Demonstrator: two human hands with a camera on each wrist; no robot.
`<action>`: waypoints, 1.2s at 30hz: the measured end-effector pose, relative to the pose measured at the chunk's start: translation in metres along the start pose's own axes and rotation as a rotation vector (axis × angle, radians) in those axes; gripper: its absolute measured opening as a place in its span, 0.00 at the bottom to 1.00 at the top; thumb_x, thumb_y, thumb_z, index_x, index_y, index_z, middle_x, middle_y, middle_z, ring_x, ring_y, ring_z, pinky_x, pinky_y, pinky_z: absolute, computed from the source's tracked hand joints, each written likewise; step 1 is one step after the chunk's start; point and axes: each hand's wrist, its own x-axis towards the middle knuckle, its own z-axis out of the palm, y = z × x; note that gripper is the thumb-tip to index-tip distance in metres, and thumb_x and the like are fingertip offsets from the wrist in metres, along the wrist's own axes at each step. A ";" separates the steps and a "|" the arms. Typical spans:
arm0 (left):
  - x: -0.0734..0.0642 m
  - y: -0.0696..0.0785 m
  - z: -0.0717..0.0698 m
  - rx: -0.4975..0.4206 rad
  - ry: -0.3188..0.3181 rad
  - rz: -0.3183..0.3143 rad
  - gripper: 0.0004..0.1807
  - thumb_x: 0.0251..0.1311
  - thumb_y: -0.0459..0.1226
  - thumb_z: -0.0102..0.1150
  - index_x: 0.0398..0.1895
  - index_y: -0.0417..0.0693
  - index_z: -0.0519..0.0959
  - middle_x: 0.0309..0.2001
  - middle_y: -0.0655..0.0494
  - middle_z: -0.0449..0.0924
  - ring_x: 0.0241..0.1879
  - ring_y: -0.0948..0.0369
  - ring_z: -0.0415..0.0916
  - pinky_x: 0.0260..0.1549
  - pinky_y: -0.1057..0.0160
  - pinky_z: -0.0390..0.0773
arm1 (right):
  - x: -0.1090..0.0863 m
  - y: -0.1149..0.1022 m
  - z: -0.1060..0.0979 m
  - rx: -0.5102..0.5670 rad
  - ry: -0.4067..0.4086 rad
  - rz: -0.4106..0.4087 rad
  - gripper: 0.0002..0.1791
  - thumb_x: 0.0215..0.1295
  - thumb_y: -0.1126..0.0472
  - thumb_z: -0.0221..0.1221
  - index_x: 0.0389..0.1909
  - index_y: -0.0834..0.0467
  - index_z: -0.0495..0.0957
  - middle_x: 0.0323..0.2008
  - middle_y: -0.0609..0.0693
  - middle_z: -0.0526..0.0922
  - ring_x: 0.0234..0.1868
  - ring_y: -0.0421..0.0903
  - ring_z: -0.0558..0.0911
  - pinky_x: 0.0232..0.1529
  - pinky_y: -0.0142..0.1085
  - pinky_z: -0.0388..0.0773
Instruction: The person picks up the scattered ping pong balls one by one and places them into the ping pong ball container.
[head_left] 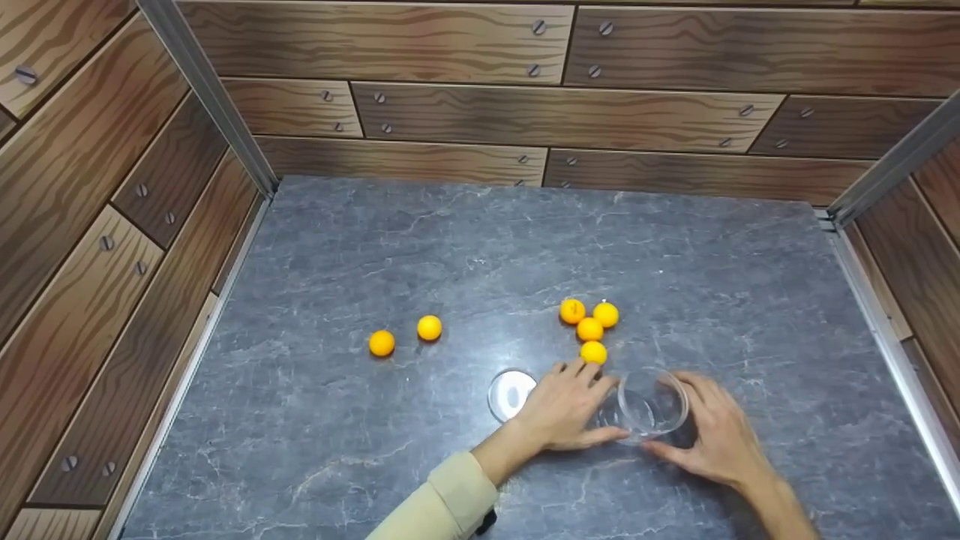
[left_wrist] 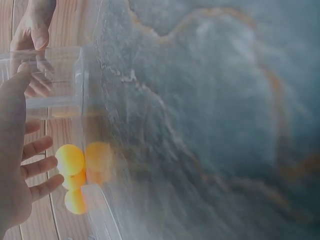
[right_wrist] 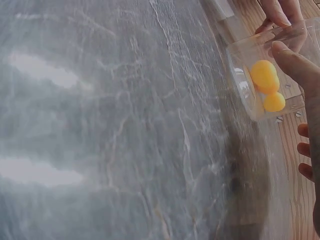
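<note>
A clear plastic jar (head_left: 643, 405) stands on the grey marbled table, its round rim facing up, between the two hands. My left hand (head_left: 566, 409) is at its left side, thumb tip by the base and the other fingers spread and fairly straight. On the opposite side, my right hand (head_left: 712, 431) has thumb and fingers spread around the jar's wall. The right wrist view shows the right thumb (right_wrist: 290, 60) overlapping the jar and the other fingertips (right_wrist: 304, 150) spread apart from it. Just beyond the left fingertips lies a yellow ball (head_left: 593, 352).
Behind that ball sit more orange and yellow balls, including an orange one (head_left: 572, 311). Farther left are an orange ball (head_left: 382, 343) and a yellow ball (head_left: 429, 328). A clear round lid-like disc (head_left: 512, 395) lies beside the left hand. Wood-patterned walls (head_left: 450, 112) enclose the table.
</note>
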 end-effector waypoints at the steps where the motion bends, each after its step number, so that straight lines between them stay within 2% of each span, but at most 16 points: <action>1: -0.001 -0.001 0.000 -0.001 -0.004 -0.001 0.44 0.68 0.76 0.37 0.74 0.59 0.71 0.64 0.58 0.79 0.63 0.58 0.77 0.59 0.58 0.81 | 0.000 -0.001 0.001 -0.001 0.000 -0.004 0.56 0.32 0.36 0.84 0.64 0.61 0.79 0.59 0.62 0.82 0.59 0.61 0.81 0.60 0.62 0.75; 8: -0.009 -0.005 -0.003 -0.007 -0.022 -0.010 0.44 0.68 0.76 0.36 0.74 0.59 0.70 0.66 0.57 0.78 0.65 0.57 0.77 0.59 0.58 0.80 | 0.003 -0.006 0.004 -0.012 -0.017 -0.010 0.56 0.32 0.35 0.83 0.64 0.59 0.79 0.59 0.60 0.83 0.59 0.58 0.81 0.60 0.57 0.75; 15: -0.016 -0.009 -0.006 -0.009 -0.022 -0.012 0.43 0.68 0.76 0.37 0.68 0.58 0.73 0.61 0.57 0.80 0.60 0.58 0.78 0.58 0.57 0.81 | 0.007 -0.012 0.007 -0.003 -0.030 -0.019 0.56 0.32 0.34 0.83 0.65 0.58 0.79 0.61 0.59 0.82 0.61 0.58 0.81 0.62 0.60 0.76; 24: -0.025 -0.016 -0.007 -0.007 -0.005 -0.015 0.42 0.66 0.77 0.40 0.65 0.58 0.75 0.60 0.57 0.80 0.58 0.59 0.79 0.57 0.57 0.81 | 0.012 -0.021 0.014 0.002 -0.023 -0.037 0.57 0.32 0.31 0.82 0.64 0.58 0.79 0.59 0.56 0.83 0.59 0.55 0.82 0.61 0.55 0.76; 36: -0.038 -0.026 -0.008 -0.047 -0.006 -0.042 0.46 0.60 0.79 0.45 0.66 0.57 0.74 0.56 0.58 0.80 0.58 0.58 0.77 0.58 0.57 0.78 | 0.018 -0.033 0.025 0.017 -0.029 -0.079 0.56 0.35 0.30 0.81 0.66 0.56 0.78 0.60 0.55 0.83 0.60 0.54 0.82 0.62 0.55 0.77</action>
